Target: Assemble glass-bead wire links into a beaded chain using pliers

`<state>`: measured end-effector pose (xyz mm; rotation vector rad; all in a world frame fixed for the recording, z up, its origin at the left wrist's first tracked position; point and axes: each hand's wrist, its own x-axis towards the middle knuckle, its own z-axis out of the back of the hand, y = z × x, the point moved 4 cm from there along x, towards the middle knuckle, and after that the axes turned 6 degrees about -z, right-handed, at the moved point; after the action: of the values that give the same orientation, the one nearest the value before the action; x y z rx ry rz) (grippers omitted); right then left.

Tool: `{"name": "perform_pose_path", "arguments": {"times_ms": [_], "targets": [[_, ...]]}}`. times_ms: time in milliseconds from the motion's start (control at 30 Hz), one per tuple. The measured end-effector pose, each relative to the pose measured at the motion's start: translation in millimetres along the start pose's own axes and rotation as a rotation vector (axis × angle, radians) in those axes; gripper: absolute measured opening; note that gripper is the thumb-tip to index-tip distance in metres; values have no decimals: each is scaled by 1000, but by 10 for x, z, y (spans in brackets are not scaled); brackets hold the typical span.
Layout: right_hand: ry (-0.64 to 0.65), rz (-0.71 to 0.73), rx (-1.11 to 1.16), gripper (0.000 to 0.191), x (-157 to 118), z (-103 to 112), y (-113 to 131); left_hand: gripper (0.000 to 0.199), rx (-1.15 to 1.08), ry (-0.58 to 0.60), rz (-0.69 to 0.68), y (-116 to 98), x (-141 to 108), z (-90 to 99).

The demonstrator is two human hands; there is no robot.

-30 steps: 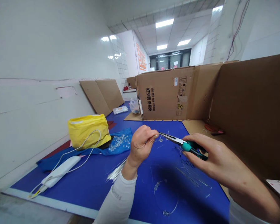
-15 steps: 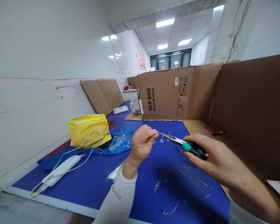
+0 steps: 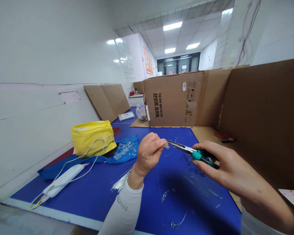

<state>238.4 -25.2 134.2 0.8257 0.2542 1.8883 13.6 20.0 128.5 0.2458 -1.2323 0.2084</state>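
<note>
Thumb and fingers of my left hand point(image 3: 150, 151) are pinched together; what they hold is too small to make out. The needle-nose pliers point(image 3: 183, 148) have green and black handles, and my right hand point(image 3: 218, 160) is wrapped round them. Their tips point left and end right beside my left fingertips. Below my hands, a thin wire loop point(image 3: 185, 215) with clear beads point(image 3: 173, 224) lies on the blue table. Straight silver wires point(image 3: 122, 180) lie in a bundle beside my left wrist, and more loose wires point(image 3: 198, 186) lie under my right hand.
Clear beads point(image 3: 126, 149) lie on a blue cloth point(image 3: 134, 142) beside a yellow bag point(image 3: 93, 137). A white power strip point(image 3: 65, 179) with a cable is at the left. Cardboard point(image 3: 173, 98) stands behind and at the right. Dark rings point(image 3: 196, 170) lie near the pliers.
The pliers' tips have opened slightly beside my left fingertips. Both hands have otherwise hardly moved, and the view has shifted a little.
</note>
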Motion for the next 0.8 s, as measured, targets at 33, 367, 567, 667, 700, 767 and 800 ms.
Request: {"name": "perform_pose_path", "arguments": {"times_ms": [33,367,567,667,700,767,800], "targets": [[6,2,3,22,0,0,-4,14,0,3,-7,-6,3,-3],[0,41,-26,19,8,-14,4,8,1,-30,62,17,-10,-7],[-13,24,-14,20,-4,3,17,10,-5,-19,27,5,-3,-1],[5,12,-13,20,-8,9,5,12,5,8,-12,-8,5,-3],[11,9,-10,20,-8,11,-1,12,10,17,-24,-13,8,-3],[23,9,1,20,-3,14,-12,14,17,28,-43,-26,15,0],[27,13,7,20,1,15,-16,15,18,29,-49,-32,20,3]]}}
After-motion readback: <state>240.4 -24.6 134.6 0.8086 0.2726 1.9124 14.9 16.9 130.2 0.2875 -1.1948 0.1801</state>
